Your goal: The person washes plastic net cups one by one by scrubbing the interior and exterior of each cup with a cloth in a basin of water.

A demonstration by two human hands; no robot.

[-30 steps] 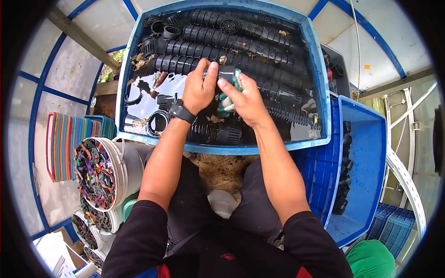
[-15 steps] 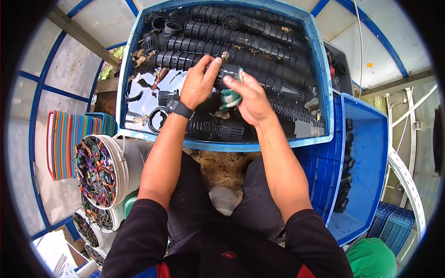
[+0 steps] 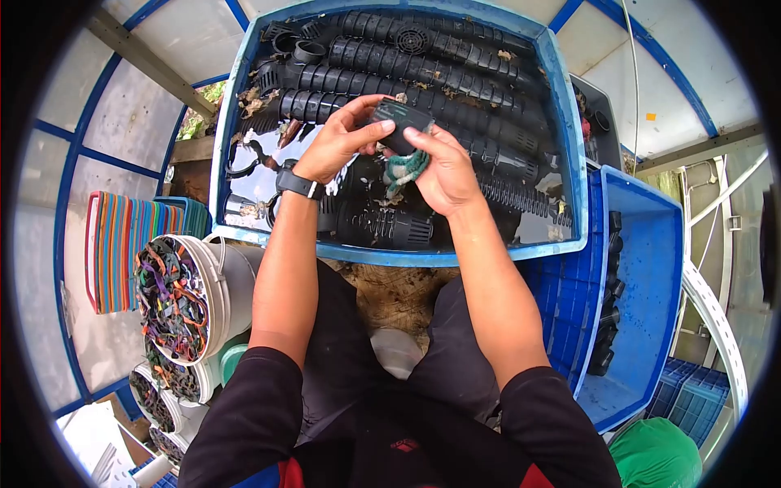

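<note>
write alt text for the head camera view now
Two bare hands, left and right, hold a small black pot and a green-and-white cloth above a blue tub of water filled with rows of nested black pots.

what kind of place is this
Probably a plant nursery's washing area: black slotted pots sit stacked in a water-filled blue tub, with more in a blue crate, under translucent panels.

Pale translucent panels (image 3: 110, 191) in blue frames (image 3: 61, 244); grey beam (image 3: 150, 61), upper left; daylight and foliage (image 3: 189, 126) beyond.
</note>
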